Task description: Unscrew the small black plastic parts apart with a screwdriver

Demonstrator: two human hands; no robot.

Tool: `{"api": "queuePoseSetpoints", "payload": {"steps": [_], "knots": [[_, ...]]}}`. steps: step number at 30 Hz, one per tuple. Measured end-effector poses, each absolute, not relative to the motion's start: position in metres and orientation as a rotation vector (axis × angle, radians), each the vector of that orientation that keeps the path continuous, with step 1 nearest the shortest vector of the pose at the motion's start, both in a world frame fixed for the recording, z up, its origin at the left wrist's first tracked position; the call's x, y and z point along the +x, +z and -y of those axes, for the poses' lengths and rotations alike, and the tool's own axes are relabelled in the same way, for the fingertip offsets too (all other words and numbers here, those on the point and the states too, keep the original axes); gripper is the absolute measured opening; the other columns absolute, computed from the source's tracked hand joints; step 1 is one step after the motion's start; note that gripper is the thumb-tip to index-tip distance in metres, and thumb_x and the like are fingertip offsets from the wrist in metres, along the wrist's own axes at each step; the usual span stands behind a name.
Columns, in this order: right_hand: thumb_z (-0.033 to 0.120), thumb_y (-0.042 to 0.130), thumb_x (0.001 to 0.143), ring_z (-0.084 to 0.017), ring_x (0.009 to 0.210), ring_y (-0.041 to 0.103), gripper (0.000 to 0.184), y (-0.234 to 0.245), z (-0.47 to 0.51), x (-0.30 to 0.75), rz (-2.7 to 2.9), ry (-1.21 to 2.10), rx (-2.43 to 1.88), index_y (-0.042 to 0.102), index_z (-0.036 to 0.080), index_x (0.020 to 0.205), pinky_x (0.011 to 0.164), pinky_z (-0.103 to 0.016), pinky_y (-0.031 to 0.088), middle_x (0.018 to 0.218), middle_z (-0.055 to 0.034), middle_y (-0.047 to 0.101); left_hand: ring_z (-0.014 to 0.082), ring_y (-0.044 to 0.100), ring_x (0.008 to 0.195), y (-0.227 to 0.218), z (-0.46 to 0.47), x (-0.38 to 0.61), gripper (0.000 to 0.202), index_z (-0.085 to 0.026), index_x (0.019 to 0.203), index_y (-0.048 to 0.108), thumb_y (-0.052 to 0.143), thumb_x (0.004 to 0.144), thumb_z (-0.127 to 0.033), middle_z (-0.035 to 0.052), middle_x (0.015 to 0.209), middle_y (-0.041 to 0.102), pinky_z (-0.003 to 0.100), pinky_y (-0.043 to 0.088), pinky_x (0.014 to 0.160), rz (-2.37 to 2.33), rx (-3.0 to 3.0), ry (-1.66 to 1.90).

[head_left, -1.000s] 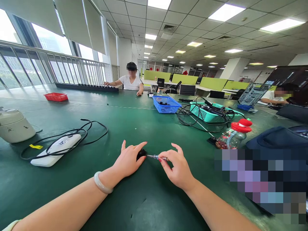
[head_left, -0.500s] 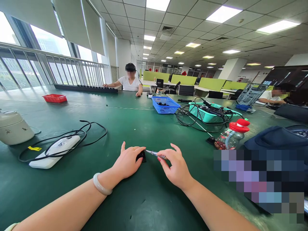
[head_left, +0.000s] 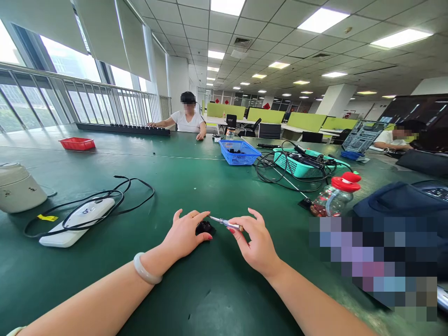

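A green bench (head_left: 175, 298) spreads from near to far. On its far right sits a teal basket (head_left: 297, 170) heaped with black cables, with a smaller blue basket (head_left: 243, 160) just to the left. At the near middle, the left hand (head_left: 184, 233) rests on the bench, its grip closed about a small black part between thumb and forefinger. To the right, the right hand (head_left: 254, 240) has its grip pinched on a slim screwdriver (head_left: 222, 221). The tool points left, its tip by the left forefinger, above the black part (head_left: 206, 227).
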State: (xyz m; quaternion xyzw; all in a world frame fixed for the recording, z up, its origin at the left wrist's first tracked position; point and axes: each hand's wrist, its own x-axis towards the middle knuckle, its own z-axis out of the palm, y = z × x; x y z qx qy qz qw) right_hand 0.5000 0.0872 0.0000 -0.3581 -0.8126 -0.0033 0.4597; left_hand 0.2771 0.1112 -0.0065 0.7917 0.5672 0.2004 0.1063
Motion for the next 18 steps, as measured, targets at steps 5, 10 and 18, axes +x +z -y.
{"api": "queuePoseSetpoints", "payload": {"steps": [5, 10, 18], "knots": [[0.017, 0.054, 0.093, -0.015, 0.071, 0.066, 0.012, 0.0009, -0.0857, 0.5010, 1.960, -0.070, -0.886, 0.057, 0.025, 0.101, 0.105, -0.053, 0.038, 0.083, 0.0023, 0.071, 0.0279, 0.055, 0.117, -0.0025, -0.1069, 0.2770, 0.054, -0.035, 0.135, 0.050, 0.065, 0.083, -0.039, 0.0056, 0.125, 0.061, 0.058, 0.031, 0.111, -1.650, 2.341, 0.696], [0.021, 0.053, 0.094, -0.014, 0.069, 0.065, 0.005, 0.0037, -0.0854, 0.5008, 1.885, -0.134, -0.885, 0.054, 0.024, 0.097, 0.104, -0.051, 0.039, 0.080, 0.0019, 0.069, 0.0255, 0.050, 0.125, -0.0060, -0.1071, 0.2754, 0.060, -0.035, 0.141, 0.040, 0.056, 0.084, -0.022, 0.0031, 0.125, 0.065, 0.060, 0.022, 0.116, -1.536, 2.312, 0.699], [0.019, 0.049, 0.092, -0.015, 0.067, 0.064, 0.008, 0.0069, -0.0819, 0.5015, 1.881, -0.105, -0.817, 0.053, 0.024, 0.095, 0.103, -0.050, 0.041, 0.075, 0.0020, 0.067, 0.0229, 0.053, 0.120, -0.0072, -0.1115, 0.2759, 0.053, -0.038, 0.135, 0.047, 0.060, 0.085, -0.025, -0.0007, 0.113, 0.069, 0.064, 0.011, 0.120, -1.526, 2.289, 0.659]]}}
